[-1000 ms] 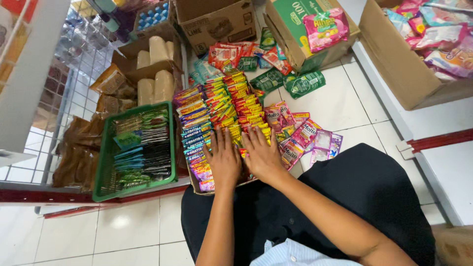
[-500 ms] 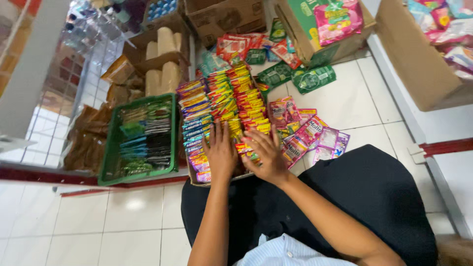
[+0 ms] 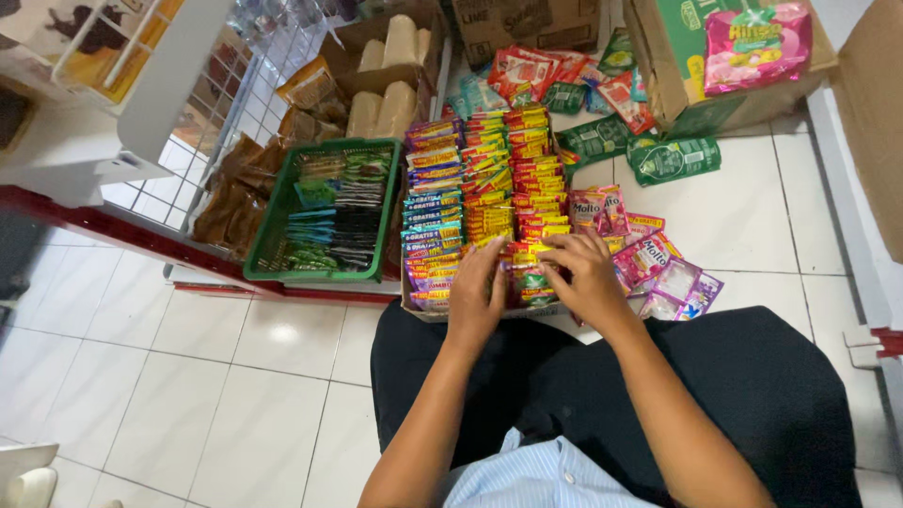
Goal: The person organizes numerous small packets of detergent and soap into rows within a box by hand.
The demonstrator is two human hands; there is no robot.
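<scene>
On the far left, a green basket (image 3: 273, 240) of dark sachets sat on the floor. Next to it, a cardboard tray (image 3: 414, 309) held rows of bright sachets (image 3: 470, 188), packed tight and running away from the person in long lines. The left hand (image 3: 475, 296) lay flat and open on the near end of the middle rows. The right hand (image 3: 585, 277) was curled, its fingers pinching the near sachets of the red and yellow row (image 3: 531, 188). That row stretched straight ahead, closest to the right hand. Farther right, loose pink and purple packets (image 3: 663, 277) lay on the white tiles, just beside the tray.
</scene>
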